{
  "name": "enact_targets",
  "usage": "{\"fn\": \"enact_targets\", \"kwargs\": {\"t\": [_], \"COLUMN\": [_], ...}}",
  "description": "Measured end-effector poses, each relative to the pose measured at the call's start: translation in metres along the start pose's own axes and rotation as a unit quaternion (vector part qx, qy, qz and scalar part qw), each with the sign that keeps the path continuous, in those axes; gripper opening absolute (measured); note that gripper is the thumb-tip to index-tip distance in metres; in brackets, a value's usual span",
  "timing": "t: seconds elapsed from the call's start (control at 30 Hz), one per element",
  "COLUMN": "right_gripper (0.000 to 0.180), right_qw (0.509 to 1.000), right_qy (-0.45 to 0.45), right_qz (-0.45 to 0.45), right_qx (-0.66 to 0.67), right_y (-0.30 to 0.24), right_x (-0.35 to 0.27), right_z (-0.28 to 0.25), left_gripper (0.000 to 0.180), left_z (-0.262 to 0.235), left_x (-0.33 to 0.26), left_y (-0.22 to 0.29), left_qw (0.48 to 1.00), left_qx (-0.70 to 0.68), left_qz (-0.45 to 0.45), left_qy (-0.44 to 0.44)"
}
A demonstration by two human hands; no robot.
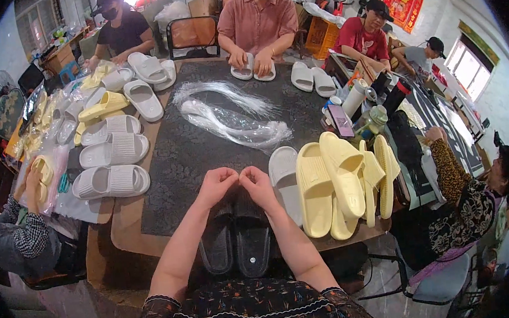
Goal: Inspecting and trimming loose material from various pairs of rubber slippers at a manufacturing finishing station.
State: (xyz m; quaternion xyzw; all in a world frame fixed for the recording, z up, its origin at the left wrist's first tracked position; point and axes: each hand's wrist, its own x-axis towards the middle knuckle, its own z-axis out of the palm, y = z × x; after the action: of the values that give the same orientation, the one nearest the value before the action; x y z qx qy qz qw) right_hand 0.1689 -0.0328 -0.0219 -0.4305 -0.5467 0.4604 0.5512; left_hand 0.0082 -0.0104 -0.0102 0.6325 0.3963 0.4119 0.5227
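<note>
My left hand (217, 184) and my right hand (257, 184) meet over the table's near side, fingertips pinched and nearly touching. Whatever sits between the fingers is too thin or hidden to make out. Below them a pair of black slippers lies side by side: the left slipper (216, 245) and the right slipper (253, 246), with a small white round sticker on the right one's heel. My hands and wrists hide the toe ends. Beyond, a bundle of clear plastic strands (234, 96) and another in a clear bag (228, 127) rest on the dark mat.
Yellow slippers (315, 196) and a grey slipper (284, 177) crowd close by my right forearm. Grey slippers (113, 181) line the left edge. Bottles (355, 97) and a phone (340, 120) stand at the right. Across the table a person handles white slippers (264, 71); other people sit around.
</note>
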Motion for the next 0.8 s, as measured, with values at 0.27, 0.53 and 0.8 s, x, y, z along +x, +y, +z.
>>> {"fn": "enact_targets", "kwargs": {"t": [0.27,0.53,0.8], "right_gripper": [0.011,0.011,0.01], "right_qw": [1.0,1.0,0.998], "right_qy": [0.017,0.016,0.053], "right_qz": [-0.005,0.006,0.028], "right_qx": [-0.001,0.011,0.001], "right_y": [-0.003,0.008,-0.001], "right_x": [0.003,0.005,0.001], "right_z": [0.005,-0.001,0.0], "left_gripper": [0.01,0.013,0.012], "left_z": [0.007,0.008,0.004], "left_x": [-0.001,0.0,-0.001], "left_y": [0.007,0.008,0.01], "left_qw": [0.997,0.998,0.991], "left_qx": [-0.033,0.032,-0.065], "left_qz": [0.004,0.03,0.014], "left_qy": [0.07,0.047,0.12]}}
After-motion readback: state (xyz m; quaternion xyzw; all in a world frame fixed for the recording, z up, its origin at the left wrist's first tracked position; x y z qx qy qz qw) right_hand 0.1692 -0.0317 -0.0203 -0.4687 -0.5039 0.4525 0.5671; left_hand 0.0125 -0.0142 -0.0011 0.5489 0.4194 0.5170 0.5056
